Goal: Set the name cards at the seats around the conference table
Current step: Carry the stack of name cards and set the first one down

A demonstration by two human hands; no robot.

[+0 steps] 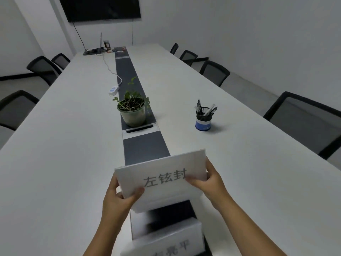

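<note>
Our left hand and right hand pinch the card by its edges — we keep it level, carry it to a chair — printed face outward.

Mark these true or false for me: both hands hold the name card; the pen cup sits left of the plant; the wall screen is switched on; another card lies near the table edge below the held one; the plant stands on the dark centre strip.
1. Both hands hold the name card: true; left hand and right hand each have a grip on a side.
2. The pen cup sits left of the plant: false; it is to the right.
3. The wall screen is on: false; it is dark.
4. Another card lies below: true.
5. The plant stands on the dark centre strip: true.
</note>
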